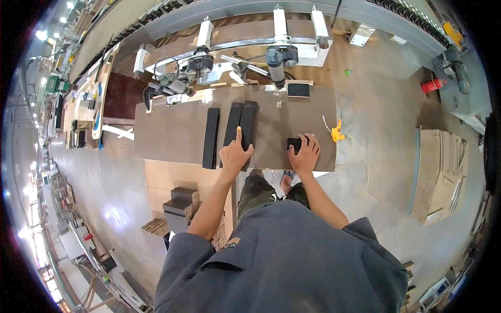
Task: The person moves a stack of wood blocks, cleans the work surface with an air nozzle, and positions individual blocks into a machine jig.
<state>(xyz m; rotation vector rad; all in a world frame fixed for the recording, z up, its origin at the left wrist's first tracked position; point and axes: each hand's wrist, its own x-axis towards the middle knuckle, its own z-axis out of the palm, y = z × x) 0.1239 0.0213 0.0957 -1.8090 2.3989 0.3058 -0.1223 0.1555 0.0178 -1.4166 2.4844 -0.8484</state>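
Observation:
My left hand (236, 153) rests on a pair of long black strips (247, 121) lying side by side on a brown tabletop (177, 125). Its index finger points forward along them and the thumb stands out to the right; nothing appears gripped in it. Left of these lies another long black strip (210, 136), a little apart. Near the front right of the table, my right hand (306, 154) closes around a small black block (295, 143), thumb at its near side and fingers over its right side.
At the table's back edge lies a black rectangular piece (298, 91), beside clamps and a grey cylinder device (275, 65). A yellow plastic tool (337, 131) sits at the right edge. Dark blocks (182, 201) stand lower left; flattened cardboard (441, 172) is stacked on the right floor.

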